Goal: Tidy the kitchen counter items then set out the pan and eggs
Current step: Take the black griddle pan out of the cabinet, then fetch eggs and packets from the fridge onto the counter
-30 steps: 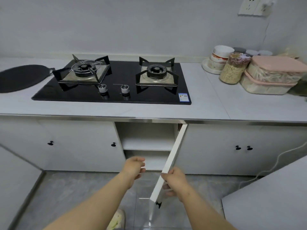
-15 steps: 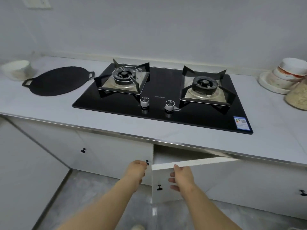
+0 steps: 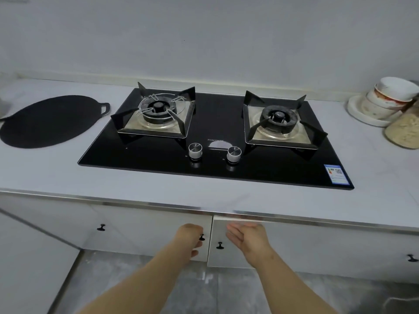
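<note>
A flat black pan (image 3: pixel 47 121) with a small loop handle lies on the grey counter (image 3: pixel 158 186), left of the black two-burner gas hob (image 3: pixel 217 137). No eggs are in view. Below the counter edge, my right hand (image 3: pixel 248 240) presses with straight fingers on the white cabinet door (image 3: pixel 229 257), which is almost shut. My left hand (image 3: pixel 189 240) hangs with loosely curled fingers in front of the neighbouring door, beside its black knob (image 3: pixel 201 237), and holds nothing.
Stacked white bowls on a plate (image 3: pixel 385 103) and a jar of pale grains (image 3: pixel 404 130) stand at the counter's right end. More cabinet doors with black knobs (image 3: pixel 101 227) run along the front. Grey floor tiles lie below.
The cabinet door swung from wide open to almost shut under my right hand. My left hand stayed empty beside it. The view shifted left and closer to the hob.
</note>
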The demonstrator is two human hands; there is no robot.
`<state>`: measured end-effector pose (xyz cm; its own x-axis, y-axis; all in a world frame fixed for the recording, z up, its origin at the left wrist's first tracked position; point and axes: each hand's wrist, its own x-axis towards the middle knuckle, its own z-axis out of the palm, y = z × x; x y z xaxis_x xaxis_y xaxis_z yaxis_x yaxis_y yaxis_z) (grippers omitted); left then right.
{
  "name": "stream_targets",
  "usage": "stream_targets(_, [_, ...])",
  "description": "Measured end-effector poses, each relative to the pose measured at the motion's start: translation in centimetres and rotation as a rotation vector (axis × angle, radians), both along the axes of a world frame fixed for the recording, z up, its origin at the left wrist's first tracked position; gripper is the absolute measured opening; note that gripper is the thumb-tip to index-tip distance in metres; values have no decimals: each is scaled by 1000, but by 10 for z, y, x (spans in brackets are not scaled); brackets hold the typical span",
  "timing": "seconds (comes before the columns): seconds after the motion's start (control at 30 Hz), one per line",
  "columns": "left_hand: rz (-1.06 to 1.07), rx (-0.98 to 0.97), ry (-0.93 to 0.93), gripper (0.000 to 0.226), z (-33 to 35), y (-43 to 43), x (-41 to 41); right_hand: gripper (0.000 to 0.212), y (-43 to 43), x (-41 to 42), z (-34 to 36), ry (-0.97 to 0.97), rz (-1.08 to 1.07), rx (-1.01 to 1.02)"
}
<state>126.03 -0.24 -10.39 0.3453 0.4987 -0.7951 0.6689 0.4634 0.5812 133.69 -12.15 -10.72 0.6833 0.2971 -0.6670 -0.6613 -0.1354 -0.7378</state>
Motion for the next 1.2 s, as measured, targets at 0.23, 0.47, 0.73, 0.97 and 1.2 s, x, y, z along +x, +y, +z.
stream_targets(0.23, [-25, 7, -21, 13, 6, -1, -2, 15, 8, 2, -4, 101, -62, 82])
stream_targets(0.47, [-140, 54, -99, 12, 20, -19, 0, 10, -13, 3, 11, 104, -19, 61])
stream_targets(0.73, [-336, 128, -224, 11, 53, -72, 34, 10, -73, 22, 42, -12, -113, 6])
stream_targets(0.97, [-515, 166, -375, 13, 100, -149, 86, 12, -155, 51, 88, -147, -255, 14])
stream_targets(1.2, [-703, 98, -591, 14, 164, -264, 151, 9, -289, 83, 160, -441, -586, -22])
